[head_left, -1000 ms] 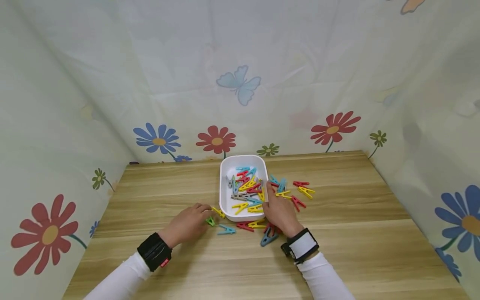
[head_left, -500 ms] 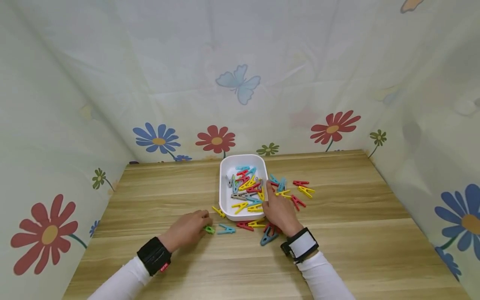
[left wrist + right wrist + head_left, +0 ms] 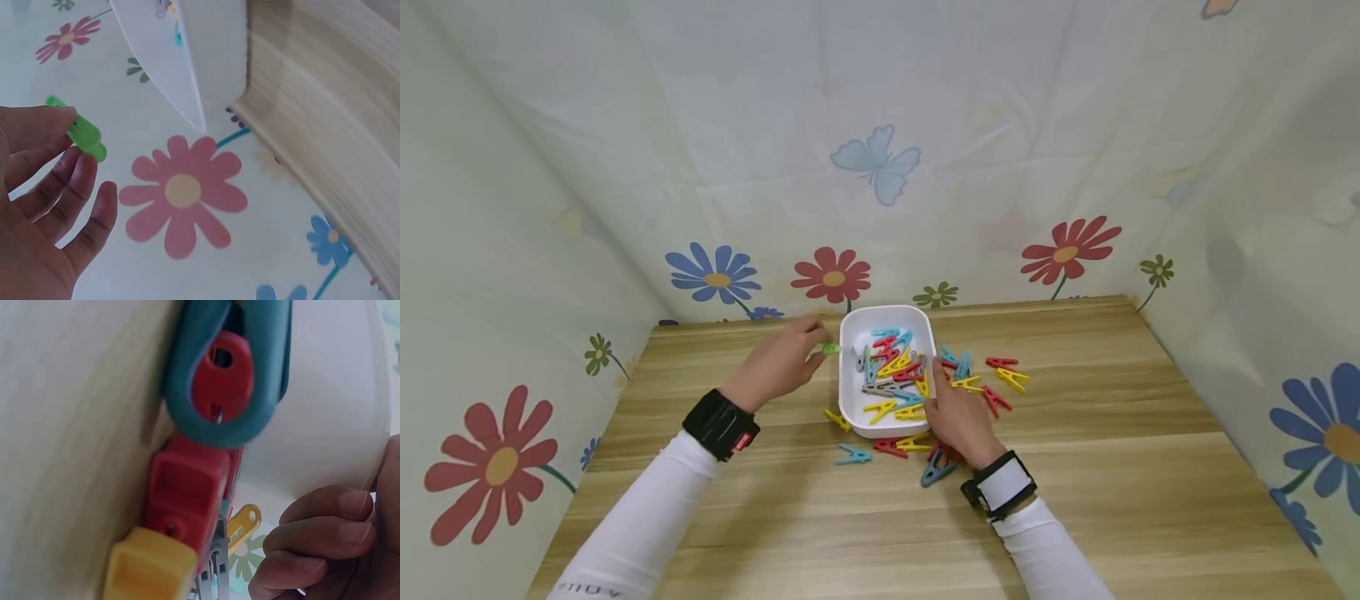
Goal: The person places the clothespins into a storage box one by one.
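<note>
My left hand (image 3: 777, 363) pinches a green clothespin (image 3: 831, 348) between thumb and fingers, just beside the left rim of the white tray (image 3: 846, 408). In the left wrist view, the green clothespin (image 3: 86, 134) juts from the fingertips, apart from the tray. My right hand (image 3: 964, 421) holds the tray's right rim; in the right wrist view, curled fingers (image 3: 331, 528) lie against its outer wall. Inside the tray lie clothespins in several colours, such as a yellow clothespin (image 3: 880, 410).
Loose clothespins lie around the tray on the wooden table (image 3: 1112, 467): a light-blue clothespin (image 3: 853, 455) and a yellow clothespin (image 3: 838, 421) at front left, a larger blue-grey clothespin (image 3: 936, 471) in front, and several to the right. Flowered cloth (image 3: 760, 167) encloses the back and sides.
My left hand has picked up the green clothespin from the table and carried it away from me, to beside the tray's far left rim. The right hand and tray have stayed put.
</note>
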Demonstrator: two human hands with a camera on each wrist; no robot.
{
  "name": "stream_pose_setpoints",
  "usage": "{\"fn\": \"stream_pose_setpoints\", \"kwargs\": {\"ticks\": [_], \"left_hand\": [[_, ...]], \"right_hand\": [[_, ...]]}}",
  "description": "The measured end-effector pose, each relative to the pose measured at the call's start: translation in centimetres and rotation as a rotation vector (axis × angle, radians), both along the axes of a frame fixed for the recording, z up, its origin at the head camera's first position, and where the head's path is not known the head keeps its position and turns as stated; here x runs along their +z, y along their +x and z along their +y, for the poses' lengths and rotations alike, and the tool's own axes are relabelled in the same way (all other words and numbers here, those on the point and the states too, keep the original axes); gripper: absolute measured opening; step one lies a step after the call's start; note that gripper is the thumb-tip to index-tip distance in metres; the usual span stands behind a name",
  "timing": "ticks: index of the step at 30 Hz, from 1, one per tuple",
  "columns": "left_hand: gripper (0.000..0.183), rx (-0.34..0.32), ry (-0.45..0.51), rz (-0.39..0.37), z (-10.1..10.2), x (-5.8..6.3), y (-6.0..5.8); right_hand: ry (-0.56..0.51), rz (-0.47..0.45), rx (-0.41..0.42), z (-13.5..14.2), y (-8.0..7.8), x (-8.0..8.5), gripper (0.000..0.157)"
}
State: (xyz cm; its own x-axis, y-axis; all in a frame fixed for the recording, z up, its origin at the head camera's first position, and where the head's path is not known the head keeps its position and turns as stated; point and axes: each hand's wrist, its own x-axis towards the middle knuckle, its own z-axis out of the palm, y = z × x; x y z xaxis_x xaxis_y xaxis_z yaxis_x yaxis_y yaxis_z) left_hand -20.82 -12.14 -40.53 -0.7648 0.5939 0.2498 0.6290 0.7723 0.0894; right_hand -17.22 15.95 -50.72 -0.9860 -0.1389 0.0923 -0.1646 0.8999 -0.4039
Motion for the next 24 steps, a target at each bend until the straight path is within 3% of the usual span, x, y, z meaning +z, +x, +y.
{"fn": "stream_pose_setpoints", "kwargs": {"ticks": [4,11,14,20,24], "left_hand": [[0.03,-0.006,-0.004,-0.016,2.4,0.4,-2.5],[0.028,0.038,-0.006,-0.048,5.2,-0.3,-5.6],[0.036,0.053,0.009,-0.067,5.7,-0.9,-6.4],[0.079,0.081,0.001,-0.122,5.6,-2.6,-7.0],[0.084,0.073,0.009,-0.104,5.4,-3.0,-6.7]], "right_hand": [[-0.003,0.008,-0.003,0.1,0.0,-0.1,0.065],[-0.014,0.006,0.002,0.1,0.0,-0.1,0.065],[-0.01,0.013,0.004,0.0,0.0,-0.2,0.065],[0.0,0.009,0.01,-0.1,0.0,-0.2,0.065],[0.002,0.014,0.002,0.2,-0.1,-0.2,0.066]]}}
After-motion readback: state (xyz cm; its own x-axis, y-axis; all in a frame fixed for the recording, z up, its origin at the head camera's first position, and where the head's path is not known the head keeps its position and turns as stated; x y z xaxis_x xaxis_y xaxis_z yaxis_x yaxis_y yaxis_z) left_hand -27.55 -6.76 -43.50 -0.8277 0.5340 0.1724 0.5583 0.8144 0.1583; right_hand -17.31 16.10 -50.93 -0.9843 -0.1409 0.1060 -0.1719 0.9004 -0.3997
